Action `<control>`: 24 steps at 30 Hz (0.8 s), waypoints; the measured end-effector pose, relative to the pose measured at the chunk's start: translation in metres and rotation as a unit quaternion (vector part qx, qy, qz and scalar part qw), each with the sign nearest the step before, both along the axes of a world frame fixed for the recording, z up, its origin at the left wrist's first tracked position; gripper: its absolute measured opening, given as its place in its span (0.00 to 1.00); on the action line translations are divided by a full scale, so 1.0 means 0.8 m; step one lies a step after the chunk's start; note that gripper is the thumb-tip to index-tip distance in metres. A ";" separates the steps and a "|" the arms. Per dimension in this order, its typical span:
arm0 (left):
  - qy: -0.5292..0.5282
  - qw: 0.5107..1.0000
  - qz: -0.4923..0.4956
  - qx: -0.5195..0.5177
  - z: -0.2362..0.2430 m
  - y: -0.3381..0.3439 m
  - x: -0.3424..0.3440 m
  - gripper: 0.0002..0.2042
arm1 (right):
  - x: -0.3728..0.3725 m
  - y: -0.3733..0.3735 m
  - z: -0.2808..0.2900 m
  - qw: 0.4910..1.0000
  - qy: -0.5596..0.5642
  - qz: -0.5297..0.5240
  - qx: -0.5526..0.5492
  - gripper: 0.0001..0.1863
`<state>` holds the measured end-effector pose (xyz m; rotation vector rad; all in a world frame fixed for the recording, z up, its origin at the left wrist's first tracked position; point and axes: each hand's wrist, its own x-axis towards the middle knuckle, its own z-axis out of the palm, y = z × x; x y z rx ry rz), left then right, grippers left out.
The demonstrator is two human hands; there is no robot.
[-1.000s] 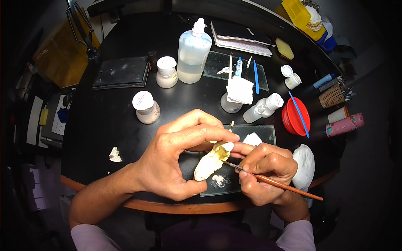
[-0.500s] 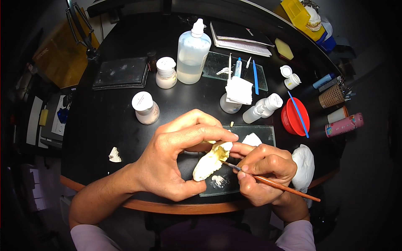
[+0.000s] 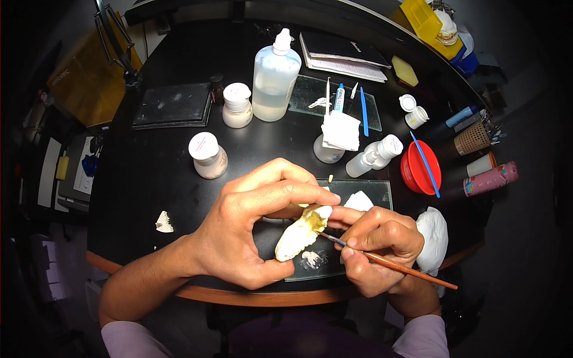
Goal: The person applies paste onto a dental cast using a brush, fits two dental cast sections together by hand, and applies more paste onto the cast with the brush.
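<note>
My left hand (image 3: pixel 250 230) grips a cream-white dental cast (image 3: pixel 298 235) between thumb and fingers, just above a glass slab (image 3: pixel 382 194) at the front of the round black table (image 3: pixel 149 197). My right hand (image 3: pixel 379 247) pinches a thin brush (image 3: pixel 394 264) with an orange-brown handle. The brush tip touches the yellowish upper part of the cast. A smear of white paste (image 3: pixel 311 258) lies on the slab under the cast.
Behind my hands stand two white-capped jars (image 3: pixel 207 155) (image 3: pixel 237 105), a large clear squeeze bottle (image 3: pixel 274 77), a small white bottle (image 3: pixel 375 156), a second glass slab with tools (image 3: pixel 310 95) and a red bowl (image 3: pixel 419 169). A white cloth (image 3: pixel 433 232) lies right; a small plaster piece (image 3: pixel 163 222) lies left.
Almost nothing has moved; the brush handle has shifted slightly while its tip stays on the cast. My left hand holds the cast in the same place.
</note>
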<state>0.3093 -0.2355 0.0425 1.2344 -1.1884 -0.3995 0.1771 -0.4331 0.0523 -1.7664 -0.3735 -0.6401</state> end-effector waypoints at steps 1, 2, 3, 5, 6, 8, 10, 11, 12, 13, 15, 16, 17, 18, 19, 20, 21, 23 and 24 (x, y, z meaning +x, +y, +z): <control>-0.003 1.000 -0.001 0.000 0.000 0.000 0.000 0.33 | -0.001 0.000 0.000 1.000 0.004 0.001 0.010 0.05; -0.003 1.000 -0.001 0.000 0.000 0.001 0.000 0.33 | -0.001 0.001 -0.001 1.000 0.008 0.002 0.019 0.05; 0.000 1.000 -0.002 0.000 -0.002 0.001 0.000 0.33 | -0.001 0.001 -0.001 1.000 0.008 0.002 0.019 0.05; 0.002 1.000 -0.002 -0.001 -0.002 0.001 -0.001 0.33 | 0.001 0.000 -0.001 1.000 -0.003 0.009 0.008 0.06; 0.004 1.000 -0.001 0.000 -0.001 0.001 -0.001 0.33 | 0.001 -0.001 -0.001 1.000 -0.003 0.009 0.008 0.06; 0.006 1.000 0.000 0.001 0.000 0.001 -0.002 0.33 | 0.002 -0.003 0.000 0.999 -0.009 0.012 -0.043 0.06; 0.017 1.000 0.003 0.001 0.000 0.000 -0.002 0.33 | 0.001 -0.002 0.002 0.999 -0.009 0.008 -0.034 0.06; 0.017 1.000 0.002 0.000 0.001 0.000 -0.001 0.33 | 0.001 -0.002 0.003 1.000 -0.008 0.004 -0.025 0.06; 0.009 1.000 0.000 -0.001 0.001 0.000 0.000 0.33 | 0.001 -0.001 0.003 1.000 -0.009 0.003 -0.026 0.06; 0.002 1.000 -0.003 -0.002 0.001 0.000 0.000 0.33 | 0.001 -0.001 0.002 0.999 -0.014 0.001 -0.033 0.06; 0.007 1.000 -0.003 -0.003 0.002 0.000 0.001 0.33 | 0.001 -0.001 0.003 0.999 -0.019 -0.002 -0.041 0.06; 0.011 1.000 -0.002 -0.001 0.002 0.000 0.000 0.33 | 0.001 -0.002 0.004 0.998 -0.019 -0.001 -0.059 0.06; 0.010 1.000 0.000 0.000 0.002 0.001 0.000 0.33 | 0.001 -0.003 0.005 0.997 -0.018 0.001 -0.078 0.06; 0.018 1.000 0.001 -0.001 0.002 0.001 0.000 0.33 | 0.002 -0.002 0.003 0.997 -0.019 0.003 -0.077 0.06; 0.026 1.000 -0.001 -0.004 0.002 0.000 0.000 0.33 | 0.001 -0.002 0.003 0.997 -0.021 -0.002 -0.070 0.06; 0.027 1.000 -0.002 -0.005 0.002 0.000 0.001 0.33 | 0.001 -0.002 0.002 0.998 -0.024 -0.006 -0.064 0.06; 0.028 1.000 -0.005 -0.005 0.001 0.000 0.001 0.33 | 0.000 -0.002 0.003 0.998 -0.024 -0.007 -0.065 0.06; 0.028 1.000 -0.006 -0.004 0.002 0.001 0.001 0.33 | 0.001 -0.002 0.003 0.997 -0.027 0.004 -0.066 0.06; 0.024 1.000 -0.004 0.000 0.004 0.001 0.001 0.33 | 0.001 -0.001 0.003 0.997 -0.028 0.005 -0.066 0.06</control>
